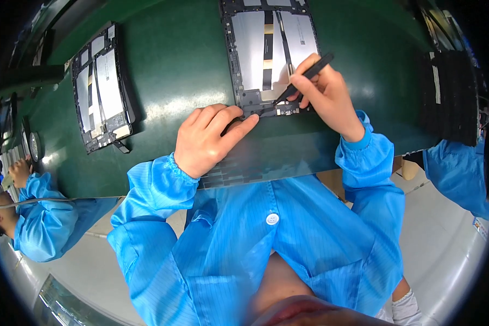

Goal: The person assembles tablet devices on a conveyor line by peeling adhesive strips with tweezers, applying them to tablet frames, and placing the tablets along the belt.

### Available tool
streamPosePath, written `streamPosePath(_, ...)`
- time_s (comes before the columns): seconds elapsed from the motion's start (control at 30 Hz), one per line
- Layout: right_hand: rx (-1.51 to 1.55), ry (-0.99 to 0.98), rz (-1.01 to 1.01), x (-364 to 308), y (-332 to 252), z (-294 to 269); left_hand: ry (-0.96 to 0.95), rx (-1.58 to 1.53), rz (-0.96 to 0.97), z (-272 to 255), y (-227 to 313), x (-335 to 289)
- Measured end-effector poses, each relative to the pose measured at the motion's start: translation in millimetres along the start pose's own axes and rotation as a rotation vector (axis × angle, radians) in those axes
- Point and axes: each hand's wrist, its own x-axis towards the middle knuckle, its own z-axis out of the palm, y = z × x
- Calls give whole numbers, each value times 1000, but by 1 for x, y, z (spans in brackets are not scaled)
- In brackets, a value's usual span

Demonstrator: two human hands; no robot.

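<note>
An opened tablet (250, 54), with silver battery panels and dark ribbon cables, lies on the green table in front of me. My left hand (205, 138) has its fingers curled at the lower left corner, index finger and thumb against the black strip (263, 111) along the near edge. Pinched in my right hand (328, 100) is a pair of black tweezers (312, 69), slanting down to the left. Their tip touches or hovers just over the strip; I cannot tell which. Beside the tip sits a small board (288, 108) with light-coloured parts.
A second opened tablet (106, 81) lies tilted to the left, a black piece (122, 146) sticking out at its near end. A black mat (453, 98) covers the table's right side. At the far left a co-worker's hand (20, 173) shows; a blue sleeve (459, 174) is at right.
</note>
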Motion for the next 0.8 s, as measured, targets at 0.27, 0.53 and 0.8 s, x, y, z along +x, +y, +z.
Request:
streamPosePath(0.27, -69, 14, -57, -7, 2, 4, 40, -38, -22, 4, 0, -2)
streamPosePath(0.53, -16, 24, -59, -8, 5, 4, 74, 27, 28, 8, 1, -5)
streamPosePath(0.8, -23, 29, -57, -7, 7, 4, 46, 92, 39, 9, 4, -4)
